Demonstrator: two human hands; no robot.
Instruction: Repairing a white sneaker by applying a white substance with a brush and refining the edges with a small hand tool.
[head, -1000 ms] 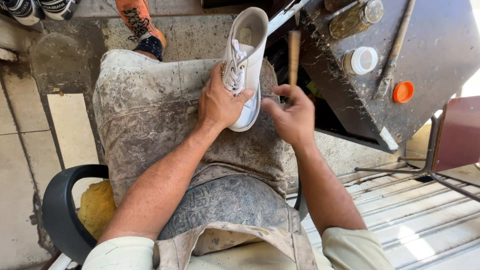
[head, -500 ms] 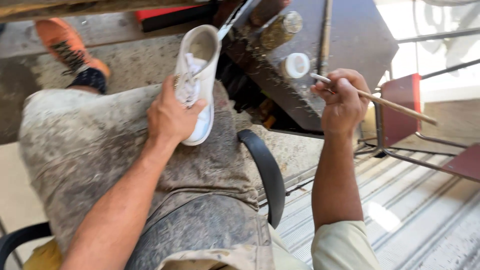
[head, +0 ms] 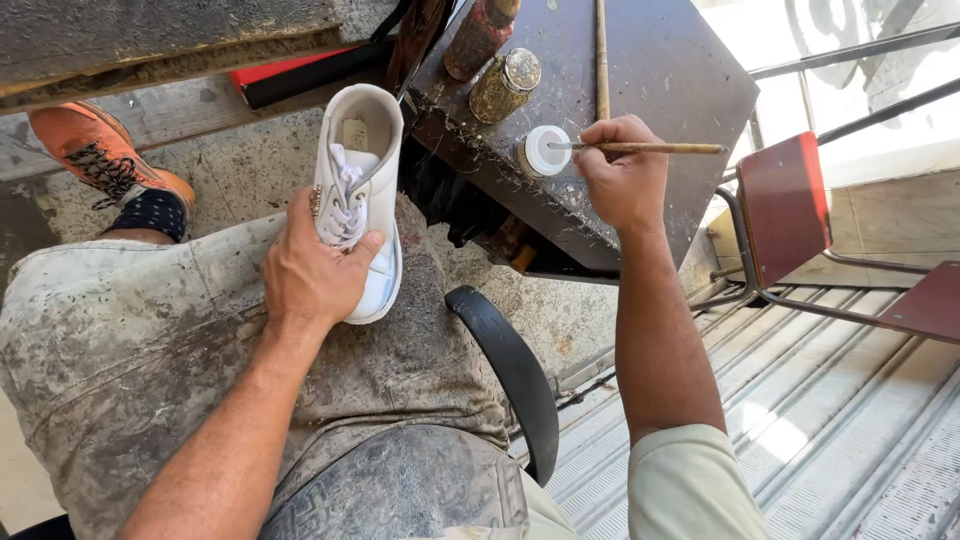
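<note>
The left hand [head: 315, 270] lies closed over a white sneaker [head: 358, 195], fingers wrapped across its laces, pressing it down on the person's stained trouser leg [head: 150, 340]. The shoe's toe pokes out just below the fingers and its open heel points away from the hand, toward the workbench. Beyond the wrist's outer side, an orange shoe [head: 105, 155] with a dark dotted sock sits on the floor.

The right hand [head: 625, 180] is closed around a thin wooden brush handle [head: 650, 148], pinched between thumb and fingers; the stick runs out both sides of the fist. Its tip reaches a small white-lidded jar [head: 545, 150] just left of the knuckles on the dark workbench [head: 680, 70]. Further from the hand stands a rusty-capped bottle [head: 505, 85]. To the hand's right, a red chair [head: 785, 205] stands well apart.
</note>
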